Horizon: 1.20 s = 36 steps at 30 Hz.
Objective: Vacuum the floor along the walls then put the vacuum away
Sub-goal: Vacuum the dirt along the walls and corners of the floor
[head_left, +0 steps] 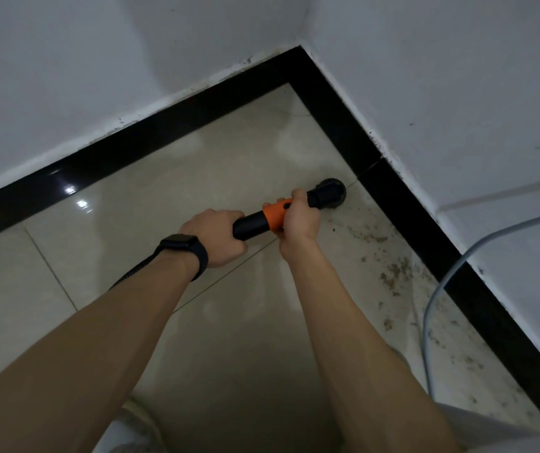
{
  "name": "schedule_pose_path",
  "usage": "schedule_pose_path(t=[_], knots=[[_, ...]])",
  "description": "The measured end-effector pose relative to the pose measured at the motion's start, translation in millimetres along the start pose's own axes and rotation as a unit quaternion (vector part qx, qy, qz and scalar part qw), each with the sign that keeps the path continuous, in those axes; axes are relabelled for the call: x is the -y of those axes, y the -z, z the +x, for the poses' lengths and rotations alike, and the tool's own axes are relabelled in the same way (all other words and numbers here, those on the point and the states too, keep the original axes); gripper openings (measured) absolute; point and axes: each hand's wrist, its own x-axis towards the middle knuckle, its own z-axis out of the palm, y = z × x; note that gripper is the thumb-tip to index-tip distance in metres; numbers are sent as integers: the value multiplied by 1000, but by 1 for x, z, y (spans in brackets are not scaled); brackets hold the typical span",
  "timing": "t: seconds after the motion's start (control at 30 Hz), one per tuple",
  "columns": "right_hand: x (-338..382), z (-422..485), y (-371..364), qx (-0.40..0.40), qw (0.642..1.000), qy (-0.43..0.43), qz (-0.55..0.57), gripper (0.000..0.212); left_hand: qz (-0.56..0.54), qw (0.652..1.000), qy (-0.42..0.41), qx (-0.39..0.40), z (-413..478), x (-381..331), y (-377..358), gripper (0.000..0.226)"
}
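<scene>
Down in a corner of the room, both hands hold the vacuum wand [255, 223], which slants toward the right-hand wall [442, 76]. The left hand [213, 237], with a dark watch [180, 245] on its wrist, is curled tightly round the black rear part of the wand. The right hand [301, 220] is wrapped round the orange section further forward, and its fingers cover most of that section, so any buttons there cannot be made out. The round black nozzle [330, 191] sits on the tiled floor [164, 197], just beside the black skirting [393, 197] on the right. Its underside is hidden, so whether it lies flat cannot be told.

A ribbed black hose [134, 271] comes out behind the left wrist and disappears under the left forearm. Where it leads is out of sight.

Brown crumbs [393, 271] are scattered along the right skirting, nearer the person than the nozzle. A thin pale cable [451, 259] loops across the wall and skirting down to the floor there. Its upper end is cut off at the right edge of the view.

At the bottom, pale blurred shapes show between and beside the forearms; what they are cannot be told.
</scene>
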Motion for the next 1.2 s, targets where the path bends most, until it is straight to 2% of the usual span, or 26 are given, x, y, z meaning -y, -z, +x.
schedule_pose_path(t=[0.2,0.8,1.07,1.2], knots=[[9,17,8,-18,1000,8,-14,14,-17,1000,-5,13,12,-15,-5,16],[26,38,19,-18,999,19,28,13,-3,999,-25,-26,28,-33,-14,14],[-28,7,-9,7,1000,0,-30,12,-3,1000,-5,-12,-9,28,0,13],[-60,-17,-20,24,999,-17,-20,23,-1,1000,16,-4,-33,58,6,12]])
